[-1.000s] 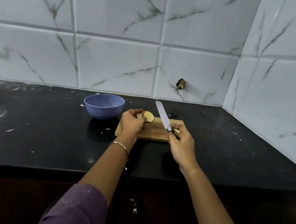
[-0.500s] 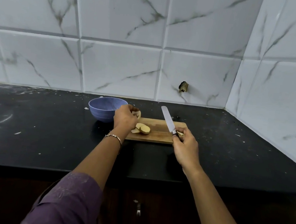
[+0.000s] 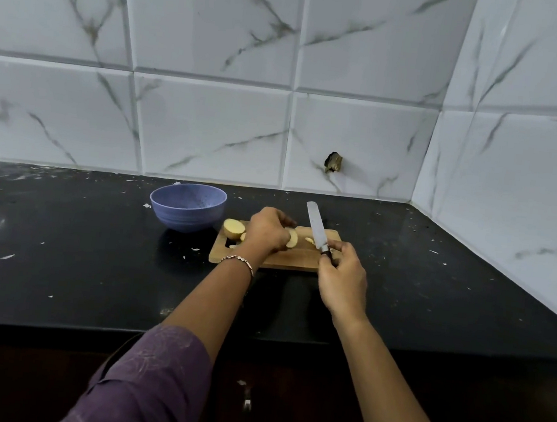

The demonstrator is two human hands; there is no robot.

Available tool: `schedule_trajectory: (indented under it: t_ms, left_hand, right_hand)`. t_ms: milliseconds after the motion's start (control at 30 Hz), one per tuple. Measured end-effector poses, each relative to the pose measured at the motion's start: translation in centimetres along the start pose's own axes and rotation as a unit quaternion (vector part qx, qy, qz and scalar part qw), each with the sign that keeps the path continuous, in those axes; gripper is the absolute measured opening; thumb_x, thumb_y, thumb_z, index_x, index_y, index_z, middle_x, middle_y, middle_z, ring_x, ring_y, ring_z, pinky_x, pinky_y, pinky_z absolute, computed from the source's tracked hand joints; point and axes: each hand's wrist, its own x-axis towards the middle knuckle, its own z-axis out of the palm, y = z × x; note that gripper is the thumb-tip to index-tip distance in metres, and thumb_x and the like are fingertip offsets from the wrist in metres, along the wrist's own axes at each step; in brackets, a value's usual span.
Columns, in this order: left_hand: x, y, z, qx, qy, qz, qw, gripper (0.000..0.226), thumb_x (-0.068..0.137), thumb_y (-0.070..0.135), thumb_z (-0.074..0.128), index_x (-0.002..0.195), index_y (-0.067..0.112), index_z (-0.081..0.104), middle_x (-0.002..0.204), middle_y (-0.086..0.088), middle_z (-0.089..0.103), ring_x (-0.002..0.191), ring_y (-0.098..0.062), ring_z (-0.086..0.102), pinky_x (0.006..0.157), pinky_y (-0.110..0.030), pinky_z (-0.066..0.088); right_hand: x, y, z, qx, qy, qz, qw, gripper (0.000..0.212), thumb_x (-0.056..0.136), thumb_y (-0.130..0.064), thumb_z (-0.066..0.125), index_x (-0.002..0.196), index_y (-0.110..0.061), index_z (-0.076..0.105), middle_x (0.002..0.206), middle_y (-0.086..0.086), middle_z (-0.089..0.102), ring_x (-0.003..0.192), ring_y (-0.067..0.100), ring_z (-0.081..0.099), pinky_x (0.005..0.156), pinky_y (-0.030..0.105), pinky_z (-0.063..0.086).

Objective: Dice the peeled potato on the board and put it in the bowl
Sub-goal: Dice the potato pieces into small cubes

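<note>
Shifted from beside the bowl (image 3: 188, 206), my left grip (image 3: 268, 231) holds a potato half (image 3: 292, 238) mid-way along the cutting board (image 3: 299, 262); the knife (image 3: 316, 226), clasped in my right grip (image 3: 342, 279), waits just right of it, blade pointing away.

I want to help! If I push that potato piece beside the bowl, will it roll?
Probably it would rock, not roll: the potato piece has a flat cut face. That pale cut likely feels wet and slippery. It looks chunky, so probably stiff.

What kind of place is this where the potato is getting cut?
Probably a home kitchen: a black countertop backed by white marble-look wall tiles, with a wooden cutting board, potato pieces and a blue bowl on it.
</note>
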Motion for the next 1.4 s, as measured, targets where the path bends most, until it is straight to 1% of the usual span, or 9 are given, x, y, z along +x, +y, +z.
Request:
schedule_trajectory:
  t_ms: [133,267,400,467,633,733,867,1167,1400]
  left_hand:
    - [0.6,-0.1,1.6,0.015,-0.02,-0.013,1.0,0.03,0.085,-0.006,0.063,0.106,0.011,0.074,0.108,-0.011,0.071,0.094,-0.027,0.069,0.081,-0.04,0.06]
    - [1.1,-0.1,2.1,0.092,-0.012,0.003,0.996,0.026,0.085,0.001,0.066,0.107,0.012,0.073,0.108,-0.007,0.072,0.098,-0.022,0.068,0.087,-0.033,0.057]
    - [1.0,-0.2,1.9,0.203,0.009,0.023,0.979,0.025,0.084,0.014,0.071,0.109,0.011,0.072,0.108,-0.009,0.07,0.102,-0.023,0.065,0.074,-0.027,0.048]
    - [0.8,-0.4,1.7,0.234,0.032,0.034,0.971,0.026,0.087,0.019,0.072,0.112,0.012,0.07,0.115,-0.008,0.066,0.106,-0.025,0.063,0.078,-0.029,0.046]
    - [-0.2,-1.2,1.3,0.287,0.072,0.115,0.948,0.027,0.089,0.011,0.064,0.115,0.018,0.069,0.12,-0.007,0.06,0.108,-0.023,0.059,0.092,-0.032,0.05]
    - [-1.6,-1.8,1.5,0.334,0.059,0.157,0.928,0.026,0.093,0.017,0.056,0.115,0.022,0.069,0.119,-0.003,0.062,0.114,-0.024,0.051,0.096,-0.039,0.045]
    - [-3.6,-2.3,1.8,0.377,0.032,0.166,0.911,0.031,0.097,0.022,0.046,0.121,0.022,0.065,0.124,0.001,0.061,0.123,-0.022,0.045,0.098,-0.046,0.033]
    - [-5.4,-2.6,2.2,0.365,0.01,0.165,0.916,0.031,0.1,0.026,0.038,0.121,0.019,0.06,0.128,0.001,0.059,0.128,-0.018,0.043,0.107,-0.052,0.017]
    - [-5.5,-2.6,2.2,0.348,-0.021,0.143,0.926,0.031,0.101,0.027,0.035,0.125,0.017,0.052,0.133,-0.003,0.058,0.141,-0.019,0.032,0.112,-0.057,0.009]
  right_hand:
    - [0.0,-0.2,-0.1,-0.007,-0.005,-0.002,1.0,0.026,0.097,-0.022,0.053,0.122,-0.029,0.057,0.099,-0.005,0.062,0.084,0.017,0.06,0.056,0.026,0.038]
    - [0.0,-0.4,-0.2,-0.017,-0.009,-0.003,1.0,0.028,0.098,-0.023,0.053,0.125,-0.029,0.056,0.103,-0.007,0.059,0.088,0.016,0.059,0.056,0.024,0.037]
    - [0.0,-0.5,-0.2,-0.027,-0.009,-0.004,1.0,0.028,0.098,-0.024,0.052,0.125,-0.031,0.056,0.109,-0.005,0.062,0.089,0.017,0.061,0.057,0.026,0.038]
    - [-0.1,-0.5,-0.2,-0.039,-0.006,-0.006,0.999,0.029,0.098,-0.024,0.053,0.125,-0.031,0.057,0.104,-0.008,0.059,0.09,0.017,0.059,0.059,0.027,0.039]
    - [-0.3,-0.5,-0.2,-0.094,-0.001,-0.022,0.995,0.03,0.093,-0.024,0.058,0.121,-0.035,0.063,0.099,-0.005,0.065,0.093,0.022,0.062,0.073,0.036,0.053]
    - [-0.6,-0.6,-0.2,-0.121,-0.003,-0.03,0.992,0.032,0.092,-0.022,0.06,0.122,-0.032,0.065,0.102,-0.003,0.067,0.094,0.02,0.062,0.07,0.031,0.049]
    - [-1.4,-0.8,-0.5,-0.155,-0.007,-0.041,0.987,0.031,0.092,-0.022,0.06,0.121,-0.031,0.066,0.094,-0.006,0.064,0.092,0.02,0.062,0.066,0.028,0.044]
    - [-3.0,-0.9,-1.5,-0.212,0.0,-0.083,0.974,0.03,0.092,-0.02,0.061,0.12,-0.029,0.067,0.097,-0.005,0.07,0.091,0.019,0.067,0.07,0.029,0.051]
    - [-3.9,-0.9,-1.5,-0.254,0.013,-0.135,0.958,0.031,0.093,-0.02,0.06,0.123,-0.028,0.067,0.105,-0.006,0.072,0.097,0.017,0.067,0.077,0.029,0.052]
